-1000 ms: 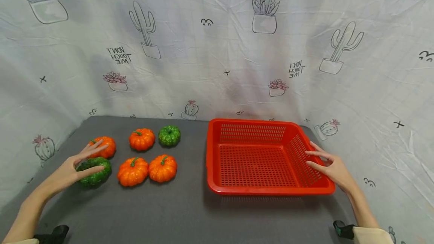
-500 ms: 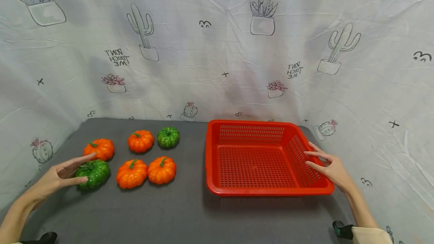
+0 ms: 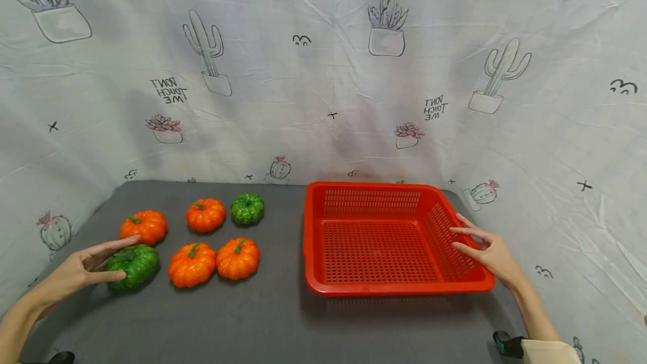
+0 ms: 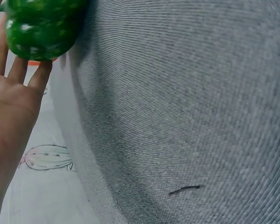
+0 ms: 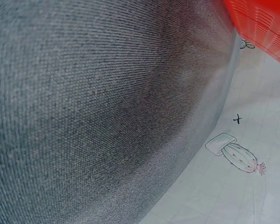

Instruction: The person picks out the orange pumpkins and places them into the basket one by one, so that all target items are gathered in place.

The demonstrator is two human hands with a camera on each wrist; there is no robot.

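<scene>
Partly covered: green pumpkin (image 3: 137, 267) | left hand (image 3: 76, 273): gripping it | right hand (image 3: 491, 253): spread at basket (image 3: 399, 287)

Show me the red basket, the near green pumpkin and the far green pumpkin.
Red basket (image 3: 399, 287), head view: middle of its near rim.
Near green pumpkin (image 3: 139, 266), head view: middle of its body.
Far green pumpkin (image 3: 247, 210), head view: middle of its body.

Left grip (image 4: 11, 105) against a glossy green pumpkin (image 4: 44, 30), grey cloth (image 4: 177, 102) alongside, printed cactus (image 4: 49, 157) below.

Basket (image 3: 399, 287): red, gridded
Pumpkins (image 3: 238, 260) left of basket: orange; speckled green
Tabletop (image 3: 242, 319) under basket: grey
Sheet (image 3: 278, 83) behind basket: white, cactus-printed
</scene>
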